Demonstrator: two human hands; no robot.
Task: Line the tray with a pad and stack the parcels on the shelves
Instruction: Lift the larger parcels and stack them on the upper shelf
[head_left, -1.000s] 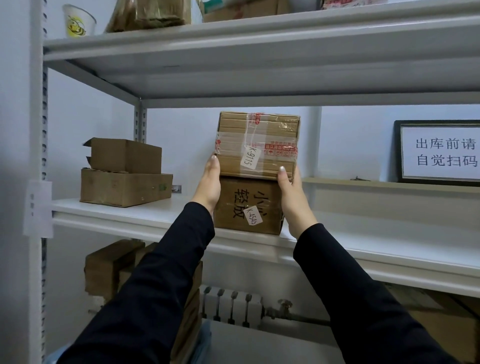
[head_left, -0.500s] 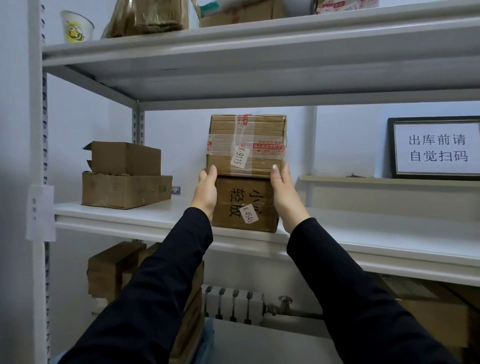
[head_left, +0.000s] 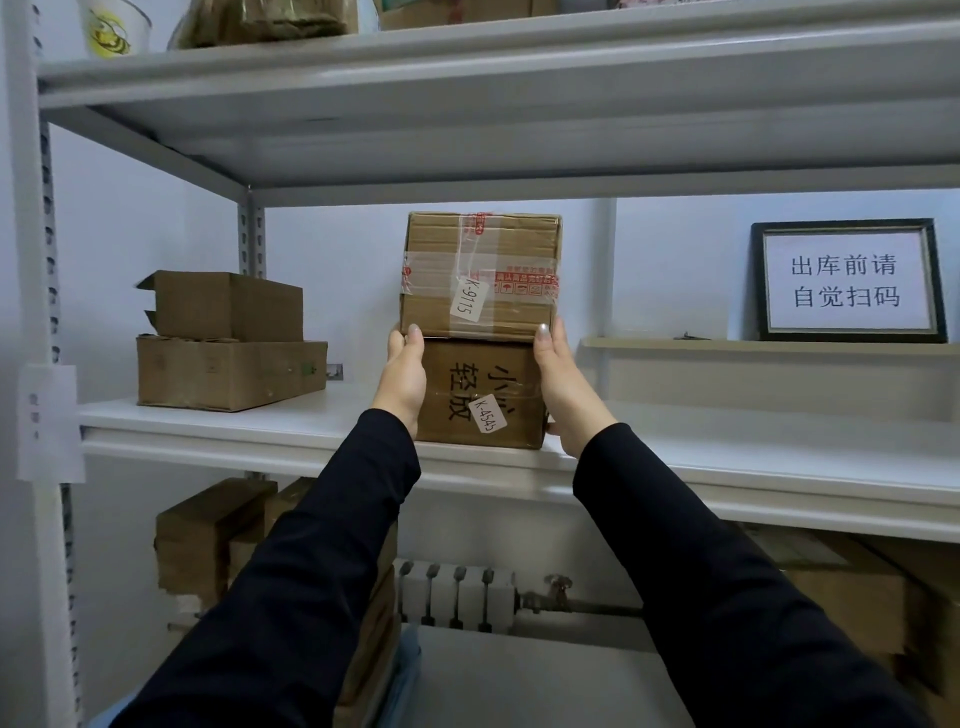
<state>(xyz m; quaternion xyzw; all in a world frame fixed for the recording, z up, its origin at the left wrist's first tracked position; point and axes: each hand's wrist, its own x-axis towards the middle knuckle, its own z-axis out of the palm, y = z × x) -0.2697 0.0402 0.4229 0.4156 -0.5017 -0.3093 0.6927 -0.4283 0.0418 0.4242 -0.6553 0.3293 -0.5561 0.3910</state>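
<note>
A taped cardboard parcel labelled K-9115 (head_left: 480, 275) sits on top of a brown parcel labelled K-4545 (head_left: 480, 395), both on the white middle shelf (head_left: 727, 457). My left hand (head_left: 402, 374) lies flat against the left side of the lower parcel, its fingertips reaching the bottom edge of the upper one. My right hand (head_left: 563, 384) lies the same way against the right side. The fingers of both hands look straight. No tray or pad is in view.
Two stacked brown boxes (head_left: 228, 343) stand at the shelf's left end. A framed sign (head_left: 847, 280) leans on a ledge at the right. The upper shelf (head_left: 467, 67) carries a paper cup (head_left: 111, 26) and packages. More boxes (head_left: 208, 540) and a radiator (head_left: 457, 592) are below.
The upper parcel has settled squarely onto the lower one. Both hands have slid down from its sides to the sides of the lower parcel.
</note>
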